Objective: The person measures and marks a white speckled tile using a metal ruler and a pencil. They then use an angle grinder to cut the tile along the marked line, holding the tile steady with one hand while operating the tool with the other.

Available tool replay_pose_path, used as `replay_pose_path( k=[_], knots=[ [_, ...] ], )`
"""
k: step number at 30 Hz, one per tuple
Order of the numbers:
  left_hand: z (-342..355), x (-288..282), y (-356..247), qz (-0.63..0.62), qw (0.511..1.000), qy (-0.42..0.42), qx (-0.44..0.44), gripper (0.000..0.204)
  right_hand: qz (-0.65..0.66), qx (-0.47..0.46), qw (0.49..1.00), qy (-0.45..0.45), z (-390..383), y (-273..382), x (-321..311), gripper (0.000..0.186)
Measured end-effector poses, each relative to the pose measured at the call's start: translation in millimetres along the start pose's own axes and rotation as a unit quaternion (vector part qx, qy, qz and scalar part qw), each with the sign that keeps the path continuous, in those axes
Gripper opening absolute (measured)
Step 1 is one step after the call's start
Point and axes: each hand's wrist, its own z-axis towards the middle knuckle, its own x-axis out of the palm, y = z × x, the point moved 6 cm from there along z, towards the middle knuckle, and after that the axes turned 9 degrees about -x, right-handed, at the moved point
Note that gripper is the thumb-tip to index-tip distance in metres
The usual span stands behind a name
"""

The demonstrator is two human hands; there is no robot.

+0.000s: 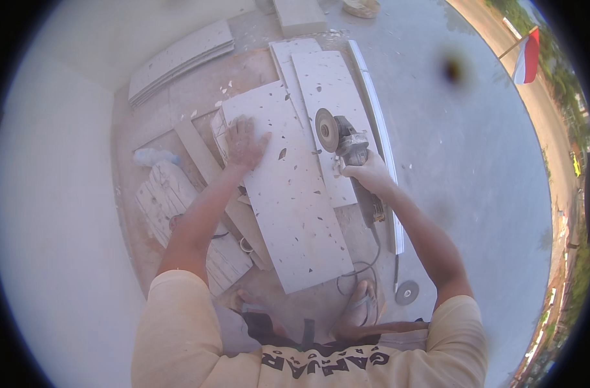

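Observation:
With its fingers spread, my left hand (244,143) lies flat near the left edge of a long white tile with dark flecks (293,200). My right hand (370,173) is wrapped round the body of an angle grinder (354,150). The grinder's round disc (327,130) points away from me, above a second flecked tile (330,90); whether it touches or spins I cannot tell. Its cord (376,249) trails down toward my feet. A third pale tile (288,54) lies partly hidden beneath these two.
A long metal straightedge (380,142) runs along the right of the tiles. A loose grinding disc (407,293) lies near my foot. Left are wooden boards (204,161), a plastic bottle (156,157) and stacked tiles (182,61) by the wall. A pale block (300,17) stands at the back.

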Motion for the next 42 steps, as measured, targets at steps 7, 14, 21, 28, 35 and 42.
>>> replay_pose_path(
  k=[7, 14, 21, 28, 35, 42],
  knots=[
    [-4, 10, -6, -0.022, 0.996, 0.072, -0.038, 0.080, -0.077, 0.008, 0.997, 0.006, 21, -26, 13, 0.049],
    [-5, -5, -24, -0.021, 0.994, 0.091, -0.048, 0.080, -0.094, -0.003, 0.996, -0.011, 14, -9, 4, 0.038],
    [-4, -11, -35, -0.013, 0.997, 0.064, -0.034, 0.080, -0.103, 0.015, 0.995, 0.005, 13, -14, -5, 0.042],
    [-3, -15, -44, -0.011, 0.997, 0.062, -0.035, 0.079, -0.096, 0.013, 0.995, 0.007, 22, -31, -8, 0.045],
    [-3, -16, -47, 0.002, 0.997, 0.067, -0.036, 0.080, -0.074, 0.016, 0.997, 0.004, 28, -39, -3, 0.048],
    [-5, -16, -46, -0.010, 0.997, 0.062, -0.039, 0.079, -0.069, 0.028, 0.997, 0.006, 30, -38, 0, 0.050]
  ],
)
